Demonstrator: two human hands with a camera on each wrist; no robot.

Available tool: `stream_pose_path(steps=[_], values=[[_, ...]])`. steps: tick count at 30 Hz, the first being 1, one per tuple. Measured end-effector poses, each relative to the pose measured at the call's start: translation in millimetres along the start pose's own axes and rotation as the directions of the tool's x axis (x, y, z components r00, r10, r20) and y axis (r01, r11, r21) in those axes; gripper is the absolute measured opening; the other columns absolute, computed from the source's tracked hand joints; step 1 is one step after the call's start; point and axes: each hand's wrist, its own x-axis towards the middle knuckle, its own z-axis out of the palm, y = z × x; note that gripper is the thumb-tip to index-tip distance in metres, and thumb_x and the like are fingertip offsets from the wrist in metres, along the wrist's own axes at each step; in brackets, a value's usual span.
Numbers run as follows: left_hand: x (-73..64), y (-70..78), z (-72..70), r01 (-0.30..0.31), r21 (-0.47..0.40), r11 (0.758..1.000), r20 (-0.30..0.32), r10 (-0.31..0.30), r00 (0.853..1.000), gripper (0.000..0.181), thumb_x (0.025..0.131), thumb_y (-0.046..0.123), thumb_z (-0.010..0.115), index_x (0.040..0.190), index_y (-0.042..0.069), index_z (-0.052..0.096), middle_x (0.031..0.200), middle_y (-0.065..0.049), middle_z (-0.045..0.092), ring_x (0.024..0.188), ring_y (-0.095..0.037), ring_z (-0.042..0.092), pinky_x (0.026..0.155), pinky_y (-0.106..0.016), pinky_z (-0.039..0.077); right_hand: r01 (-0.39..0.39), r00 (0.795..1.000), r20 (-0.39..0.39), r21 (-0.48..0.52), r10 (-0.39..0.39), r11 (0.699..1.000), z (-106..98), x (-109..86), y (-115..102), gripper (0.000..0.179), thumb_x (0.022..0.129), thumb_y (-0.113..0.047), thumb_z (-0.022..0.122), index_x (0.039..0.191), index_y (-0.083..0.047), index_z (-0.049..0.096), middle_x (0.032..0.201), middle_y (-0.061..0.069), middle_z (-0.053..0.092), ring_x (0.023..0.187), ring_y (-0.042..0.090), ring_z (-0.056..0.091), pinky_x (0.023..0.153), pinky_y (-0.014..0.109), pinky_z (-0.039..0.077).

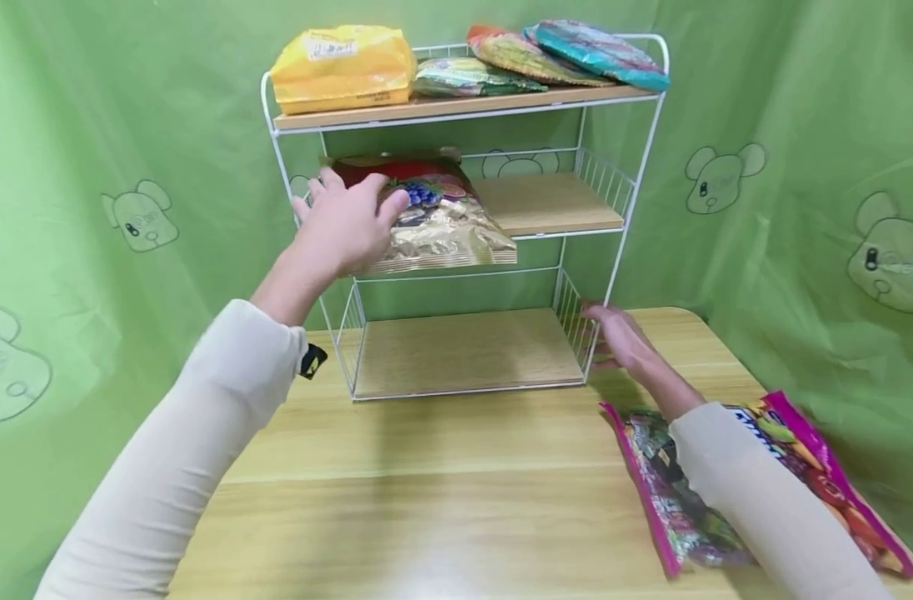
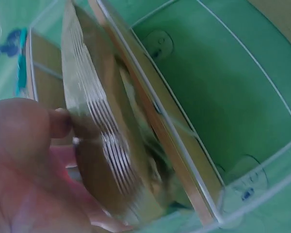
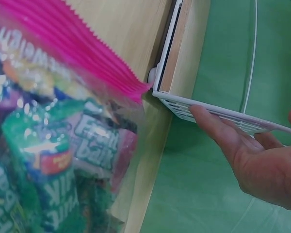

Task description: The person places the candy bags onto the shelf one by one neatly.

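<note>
A gold and dark red bag with fruit pictures lies on the left part of the rack's middle shelf, its front edge sticking out over the shelf. My left hand is at the bag's left side with fingers spread; in the left wrist view the thumb lies by the bag's crimped end. Low on the right of the white wire rack, my right hand rests extended fingers against the side grid. Under my right forearm, a clear, pink-edged bag of wrapped candies lies on the table.
The top shelf carries a yellow bag at left and several flat colourful packets, one teal-edged, at right. The bottom shelf stands on the wooden table. Green cloth hangs around the table.
</note>
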Motion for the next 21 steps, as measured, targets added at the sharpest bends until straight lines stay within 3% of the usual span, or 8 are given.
stream_pose_path(steps=[3,11,16,21], values=[[-8.4,12.5,8.0,-0.003,0.046,0.999,0.001,0.003,1.0,0.066,0.104,0.06,0.024,0.163,0.029,0.022,0.164,-0.034,-0.007,0.153,-0.052,-0.006,0.122,-0.071,-0.009,-0.002,1.0,0.0,0.009,0.002,1.0,1.0,0.1,-0.3,0.064,0.108,-0.047,0.023,0.164,-0.016,0.012,0.156,0.035,0.031,0.13,0.057,0.047,0.1,0.063,0.053],[-25.9,33.7,32.4,-0.114,0.097,0.989,-0.046,0.119,0.992,0.077,0.097,0.069,0.039,0.163,0.037,0.015,0.165,-0.031,0.01,0.153,-0.051,0.007,0.118,-0.079,-0.006,-0.004,1.0,0.003,0.012,0.004,1.0,0.6,3.1,-0.6,0.065,0.107,-0.049,0.022,0.164,-0.019,0.009,0.159,0.033,0.027,0.132,0.057,0.046,0.102,0.064,0.051],[-29.9,32.9,49.2,-0.128,0.173,0.977,-0.074,0.142,0.987,0.082,0.094,0.069,0.046,0.163,0.038,0.014,0.165,-0.034,0.009,0.153,-0.054,0.002,0.112,-0.083,-0.014,-0.005,1.0,-0.001,0.002,0.005,1.0,1.6,2.1,1.2,0.063,0.108,-0.046,0.021,0.164,-0.019,0.01,0.159,0.034,0.027,0.133,0.057,0.045,0.102,0.064,0.051],[-29.7,28.2,62.4,-0.137,0.145,0.98,-0.131,0.156,0.979,0.074,0.097,0.062,0.045,0.162,0.04,0.016,0.166,-0.032,0.006,0.153,-0.051,-0.002,0.109,-0.081,-0.021,0.002,1.0,-0.006,-0.003,-0.002,1.0,1.0,0.7,3.6,0.063,0.108,-0.046,0.021,0.164,-0.018,0.01,0.158,0.034,0.029,0.132,0.057,0.046,0.102,0.064,0.052]])
